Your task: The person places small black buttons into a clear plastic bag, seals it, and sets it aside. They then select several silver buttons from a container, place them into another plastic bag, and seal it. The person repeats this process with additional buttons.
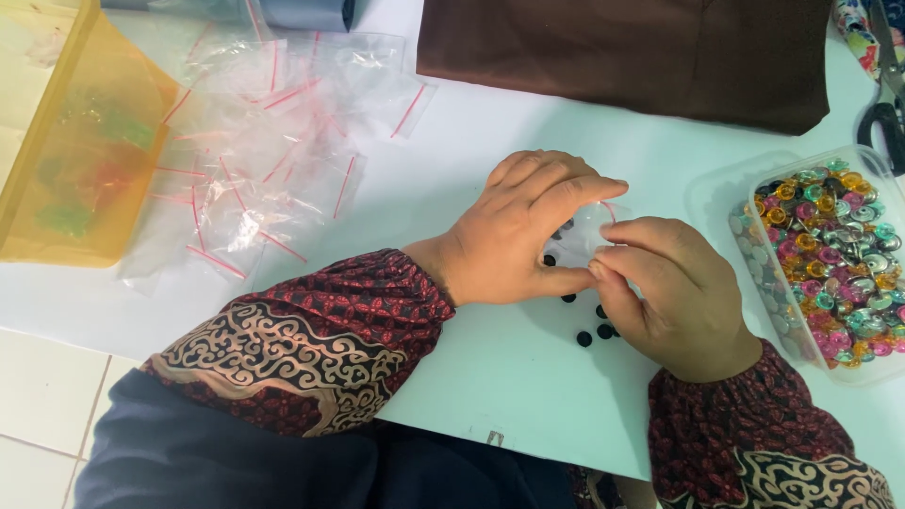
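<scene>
Both hands meet mid-table over a small clear zip bag [584, 236]. Left hand [523, 231] curls over it from the left, index finger laid along the bag's top edge, thumb pressed under its lower edge, so the bag is pinched between them. Right hand [674, 292] comes in from the right, thumb and forefinger tips closed on the bag's right side, touching the left thumb tip. Bag held just above the white table [500, 368]; a few dark pieces show through the plastic, count unclear. Loose black beads [594, 332] lie on the table directly below the hands, some partly hidden by the right palm. Just right of the right hand: clear plastic tray [754, 188] full of multicoloured round sequins [839, 254], its near wall close to the right knuckles but not touching. Left of the left hand, well apart: heap of empty clear zip bags with red strips [255, 160], and beyond them a translucent yellow bin [85, 151]. Above the hands: folded brown cloth [632, 57]. Far upper right, past the tray: black-handled scissors [884, 113], partly cut off by the frame. Both forearms in dark red patterned sleeves [320, 339].
</scene>
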